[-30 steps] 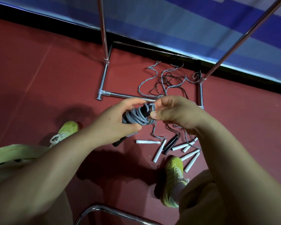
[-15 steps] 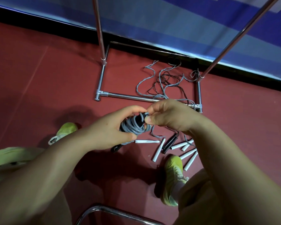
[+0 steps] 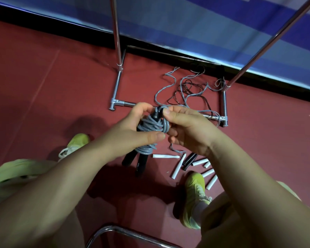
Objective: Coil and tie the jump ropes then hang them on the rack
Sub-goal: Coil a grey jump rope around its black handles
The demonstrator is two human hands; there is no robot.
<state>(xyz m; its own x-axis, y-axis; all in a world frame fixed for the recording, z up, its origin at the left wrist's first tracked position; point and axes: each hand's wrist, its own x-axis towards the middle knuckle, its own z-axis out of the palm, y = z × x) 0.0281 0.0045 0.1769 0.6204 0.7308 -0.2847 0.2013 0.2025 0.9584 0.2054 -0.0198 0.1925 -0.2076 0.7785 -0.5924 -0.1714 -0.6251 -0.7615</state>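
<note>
Coiled rope (image 3: 151, 127) | left hand (image 3: 132, 130) grips bundle | right hand (image 3: 188, 127) pinches its top | handles half hidden

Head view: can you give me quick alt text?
Both hands, left hand and right hand, hold a coiled grey jump rope with black handles above the red floor. Loose ropes and white handles lie by the metal rack's base.
</note>
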